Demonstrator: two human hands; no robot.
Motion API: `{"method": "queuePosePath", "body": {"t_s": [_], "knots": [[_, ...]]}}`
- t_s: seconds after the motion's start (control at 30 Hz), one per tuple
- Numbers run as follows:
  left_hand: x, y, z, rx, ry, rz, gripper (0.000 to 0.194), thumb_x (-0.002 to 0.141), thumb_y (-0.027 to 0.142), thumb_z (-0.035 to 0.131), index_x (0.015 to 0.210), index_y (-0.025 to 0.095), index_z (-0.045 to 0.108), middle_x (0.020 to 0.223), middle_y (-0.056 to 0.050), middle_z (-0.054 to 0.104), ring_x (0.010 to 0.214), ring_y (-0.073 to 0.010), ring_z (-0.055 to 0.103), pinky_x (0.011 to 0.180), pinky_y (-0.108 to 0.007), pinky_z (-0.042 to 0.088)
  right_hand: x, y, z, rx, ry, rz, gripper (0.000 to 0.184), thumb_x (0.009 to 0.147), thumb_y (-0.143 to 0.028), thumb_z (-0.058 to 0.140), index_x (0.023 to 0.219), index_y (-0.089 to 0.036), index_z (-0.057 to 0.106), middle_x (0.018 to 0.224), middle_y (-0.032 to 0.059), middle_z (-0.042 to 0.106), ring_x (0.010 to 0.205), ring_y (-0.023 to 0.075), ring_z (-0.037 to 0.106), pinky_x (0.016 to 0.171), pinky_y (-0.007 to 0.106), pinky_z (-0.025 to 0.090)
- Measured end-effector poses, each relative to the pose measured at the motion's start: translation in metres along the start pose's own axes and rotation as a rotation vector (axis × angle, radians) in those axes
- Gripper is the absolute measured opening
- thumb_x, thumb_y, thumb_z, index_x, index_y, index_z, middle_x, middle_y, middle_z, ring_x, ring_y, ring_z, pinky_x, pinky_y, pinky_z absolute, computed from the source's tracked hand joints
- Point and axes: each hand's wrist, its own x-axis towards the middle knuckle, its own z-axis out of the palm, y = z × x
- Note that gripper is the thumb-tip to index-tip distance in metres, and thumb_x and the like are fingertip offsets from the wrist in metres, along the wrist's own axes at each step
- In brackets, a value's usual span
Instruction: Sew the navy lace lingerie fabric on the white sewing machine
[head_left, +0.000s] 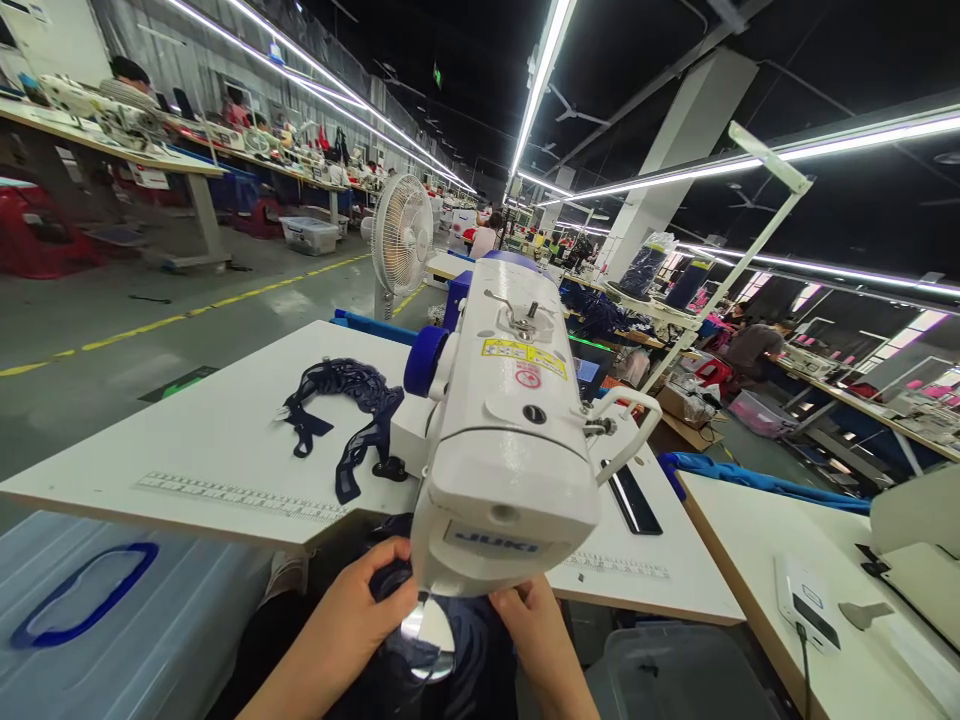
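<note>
A white JUKI sewing machine [506, 440] stands on a white table [225, 440], seen from its head end. Under its needle end lies dark navy fabric [465, 670]. My left hand [360, 610] pinches a fold of that fabric just left of the machine head. On the other side of the head, my right hand [536, 625] rests on the same fabric. The needle area is hidden by the machine head and a shiny metal part [427, 640]. A dark blue lace strip [349, 410] lies curled on the table to the left of the machine.
A clear plastic bin with a blue handle [97, 610] sits at the lower left. Another white table [817, 590] with a small white device [806, 600] is to the right. A standing fan [401, 240] is behind. Other people work at distant benches.
</note>
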Motion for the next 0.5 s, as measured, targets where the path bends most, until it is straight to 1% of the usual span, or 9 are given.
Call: {"method": "queuePosePath", "body": {"t_s": [0.1, 0.2, 0.33, 0.5], "knots": [[0.0000, 0.0013, 0.0001, 0.017, 0.007, -0.011, 0.032, 0.072, 0.045, 0.056, 0.091, 0.020, 0.063, 0.083, -0.001, 0.072, 0.087, -0.0241, 0.067, 0.078, -0.025, 0.048, 0.0007, -0.0008, 0.0003, 0.014, -0.034, -0.020, 0.016, 0.076, -0.027, 0.063, 0.089, -0.019, 0.063, 0.085, 0.0043, 0.066, 0.089, 0.0214, 0.059, 0.085, 0.031, 0.045], [0.0004, 0.0028, -0.0001, 0.029, 0.005, -0.012, 0.031, 0.070, 0.043, 0.057, 0.089, 0.019, 0.063, 0.082, -0.002, 0.071, 0.084, -0.0242, 0.065, 0.077, -0.027, 0.047, 0.0010, -0.0032, 0.0006, 0.017, -0.058, -0.027, 0.020, 0.077, -0.027, 0.062, 0.095, -0.018, 0.064, 0.089, 0.0050, 0.068, 0.091, 0.0211, 0.060, 0.087, 0.031, 0.045], [-0.0004, 0.0055, -0.0010, 0.021, -0.001, -0.014, 0.028, 0.071, 0.041, 0.057, 0.088, 0.020, 0.064, 0.079, -0.001, 0.070, 0.086, -0.0245, 0.065, 0.075, -0.025, 0.047, 0.0017, -0.0039, 0.0003, 0.012, -0.078, -0.026, 0.020, 0.078, -0.025, 0.060, 0.096, -0.018, 0.064, 0.090, 0.0047, 0.068, 0.092, 0.0202, 0.060, 0.089, 0.030, 0.044], [-0.0012, 0.0066, -0.0020, 0.047, 0.007, -0.004, 0.028, 0.071, 0.042, 0.057, 0.088, 0.021, 0.065, 0.080, -0.001, 0.071, 0.085, -0.0244, 0.065, 0.073, -0.024, 0.047, 0.0023, -0.0030, -0.0001, 0.015, -0.093, -0.037, 0.030, 0.079, -0.026, 0.062, 0.108, -0.019, 0.063, 0.093, 0.0055, 0.067, 0.096, 0.0214, 0.059, 0.094, 0.033, 0.044]]}}
